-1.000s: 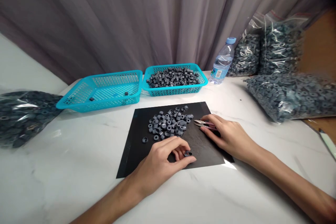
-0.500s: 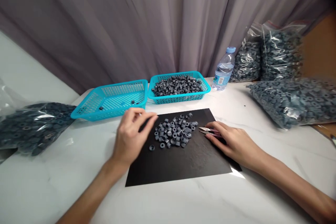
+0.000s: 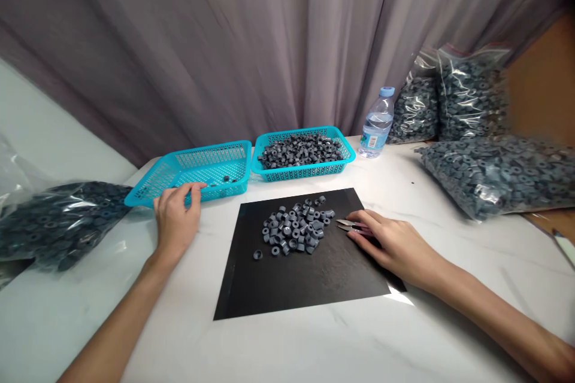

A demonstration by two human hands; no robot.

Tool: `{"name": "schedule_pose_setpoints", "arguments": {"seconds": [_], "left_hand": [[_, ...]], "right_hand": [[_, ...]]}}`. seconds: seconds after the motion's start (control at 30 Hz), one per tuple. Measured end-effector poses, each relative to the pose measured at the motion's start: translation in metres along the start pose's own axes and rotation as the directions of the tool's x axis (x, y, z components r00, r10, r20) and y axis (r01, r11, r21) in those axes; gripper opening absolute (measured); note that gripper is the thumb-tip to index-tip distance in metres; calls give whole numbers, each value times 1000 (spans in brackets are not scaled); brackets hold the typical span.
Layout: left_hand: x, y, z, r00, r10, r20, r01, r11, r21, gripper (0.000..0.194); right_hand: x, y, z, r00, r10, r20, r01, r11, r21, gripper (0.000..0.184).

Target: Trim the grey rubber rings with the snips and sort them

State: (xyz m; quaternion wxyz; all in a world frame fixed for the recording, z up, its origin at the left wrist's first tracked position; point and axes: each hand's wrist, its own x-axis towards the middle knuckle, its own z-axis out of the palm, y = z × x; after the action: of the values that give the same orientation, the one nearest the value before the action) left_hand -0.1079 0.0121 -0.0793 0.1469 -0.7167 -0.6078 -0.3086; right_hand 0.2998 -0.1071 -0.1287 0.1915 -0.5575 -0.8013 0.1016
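My left hand (image 3: 177,215) is at the near rim of the left blue basket (image 3: 155,173), its fingers bent and close together over the edge. Whether a small part sits between the fingertips is hidden. A few dark pieces (image 3: 226,179) lie in that basket. In my right hand (image 3: 390,242) is a pair of thread snips (image 3: 353,226) with pinkish handles, blades slightly apart and pointing left. The blades are just right of a pile of small grey ring-shaped plastic parts (image 3: 294,230), spread on a black mat (image 3: 305,284).
Behind the mat, a second blue basket (image 3: 305,175) is full of grey parts. A water bottle (image 3: 376,125) stands beside it. Clear bags of parts lie at the left (image 3: 67,221) and right (image 3: 498,176), with upright bags (image 3: 471,96) behind. A grey curtain (image 3: 251,42) hangs at the back.
My left hand has moved left, from beside the pile to the left basket's near rim. The right hand keeps its hold on the snips near the pile. The view has shifted slightly.
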Motion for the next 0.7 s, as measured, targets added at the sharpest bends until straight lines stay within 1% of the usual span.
{"name": "schedule_pose_setpoints", "arguments": {"seconds": [0.1,0.27,0.33,0.37,0.47,0.53,0.57,0.6,0.63,0.67,0.7], "left_hand": [[-1,3,-1,997,16,73,-19,999,45,26],[-1,4,-2,995,9,100,-14,999,49,23],[-1,5,-2,997,-3,76,2,1000,21,18],[0,6,-3,999,-14,47,14,1000,3,16],[0,11,-8,996,-54,-71,50,997,-59,26],[0,19,-14,994,-61,-90,50,992,-115,28],[-1,26,-17,997,-50,-59,40,988,-152,29],[-2,34,-19,1000,-30,3,30,979,-202,29],[-4,42,-22,996,6,87,17,967,-255,29],[-6,51,-24,971,70,228,10,944,-331,29],[-8,60,-25,875,168,455,72,883,-464,30]], "right_hand": [[0,0,0,1000,7,5,-7,1000,-1,27],[-1,1,1,1000,-17,-21,17,1000,-1,26],[-1,2,2,1000,-17,-19,17,1000,7,26],[-1,2,2,1000,-14,-14,15,1000,10,27],[-2,3,3,1000,-9,-5,9,1000,7,27],[-2,4,4,1000,-10,-9,10,1000,3,28],[-2,4,5,1000,-12,-10,12,1000,4,28],[-2,4,5,1000,-12,-12,12,1000,5,28],[-2,5,5,1000,-12,-13,12,1000,7,28],[-2,5,5,1000,-12,-12,12,1000,8,29],[-2,5,4,1000,-10,-11,10,1000,10,29]]}}
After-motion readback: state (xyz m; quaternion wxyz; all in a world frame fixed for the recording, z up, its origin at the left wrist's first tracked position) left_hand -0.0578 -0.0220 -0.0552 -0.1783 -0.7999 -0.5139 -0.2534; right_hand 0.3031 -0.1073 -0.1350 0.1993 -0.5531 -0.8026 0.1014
